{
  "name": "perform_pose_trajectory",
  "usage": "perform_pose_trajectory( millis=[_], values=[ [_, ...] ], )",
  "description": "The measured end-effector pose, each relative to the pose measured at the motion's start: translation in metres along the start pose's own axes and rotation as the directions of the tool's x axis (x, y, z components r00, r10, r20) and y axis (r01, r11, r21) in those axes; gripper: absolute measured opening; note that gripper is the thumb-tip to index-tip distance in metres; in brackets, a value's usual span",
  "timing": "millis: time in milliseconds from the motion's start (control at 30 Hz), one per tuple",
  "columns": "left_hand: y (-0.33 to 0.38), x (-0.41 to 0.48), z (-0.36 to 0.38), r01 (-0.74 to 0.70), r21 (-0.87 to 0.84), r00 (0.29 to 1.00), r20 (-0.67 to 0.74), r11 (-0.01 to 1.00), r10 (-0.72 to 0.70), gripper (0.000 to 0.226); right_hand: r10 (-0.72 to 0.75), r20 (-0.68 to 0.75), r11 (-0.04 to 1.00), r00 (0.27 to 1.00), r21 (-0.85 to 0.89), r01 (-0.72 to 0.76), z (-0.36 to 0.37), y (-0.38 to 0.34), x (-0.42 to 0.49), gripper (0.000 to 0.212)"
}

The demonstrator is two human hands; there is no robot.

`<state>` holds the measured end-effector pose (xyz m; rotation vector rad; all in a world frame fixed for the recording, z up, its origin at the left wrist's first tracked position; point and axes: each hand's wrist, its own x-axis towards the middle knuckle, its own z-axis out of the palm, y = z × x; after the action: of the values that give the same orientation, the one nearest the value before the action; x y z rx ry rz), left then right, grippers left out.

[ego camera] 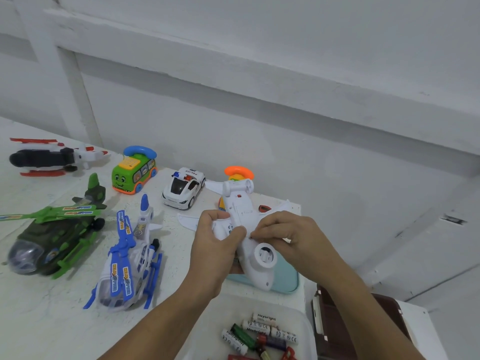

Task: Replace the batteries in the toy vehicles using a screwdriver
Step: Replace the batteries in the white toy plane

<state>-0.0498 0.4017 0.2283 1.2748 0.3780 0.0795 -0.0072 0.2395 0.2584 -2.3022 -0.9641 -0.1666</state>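
- While our left hand [218, 245] grips the upturned white toy plane [240, 203] above the table [52, 320], our right hand [293, 237] pinches a small screw [250, 237] at its belly.
- Batteries [259, 331] lie in the tub [309, 326] nearest us.

We hold the toy plane [248, 222] between our left hand [215, 245] and right hand [291, 237], over the right end of the table [52, 328]. Behind it stands the police car [183, 188], with the bus [133, 172] further left. One helicopter [52, 242] lies far left and another [130, 258] lies just left of our hands. The batteries [259, 331] lie in the tub [310, 333] nearest us.
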Motion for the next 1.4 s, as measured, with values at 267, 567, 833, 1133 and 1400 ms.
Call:
perform_pose_trajectory(
  millis=[267,567,833,1133,1400],
  values=[
    [-0.002,0.003,-0.001,0.042,0.005,0.999,0.016,0.999,-0.042,0.026,0.230,0.128,0.917,0.965,0.303,-0.259,-0.010,0.005,0.004,0.020],
    [0.000,0.010,-0.006,0.025,-0.002,1.000,-0.018,1.000,-0.025,0.026,0.754,0.024,0.454,0.656,0.703,-0.548,-0.019,0.092,0.057,0.013],
    [0.000,0.017,-0.012,0.008,-0.034,0.997,-0.076,0.999,-0.010,0.027,0.644,0.176,0.764,0.745,-0.106,-0.636,0.034,0.147,0.072,0.030],
    [0.002,0.014,-0.012,-0.010,-0.028,0.998,-0.065,1.000,0.008,0.028,0.503,-0.131,0.849,0.855,-0.110,-0.516,0.000,0.124,0.068,0.025],
    [0.001,0.002,-0.011,-0.013,-0.007,0.999,-0.047,1.000,0.012,0.027,0.287,-0.398,0.847,0.871,0.530,-0.037,-0.044,-0.019,0.044,0.028]
  ],
)
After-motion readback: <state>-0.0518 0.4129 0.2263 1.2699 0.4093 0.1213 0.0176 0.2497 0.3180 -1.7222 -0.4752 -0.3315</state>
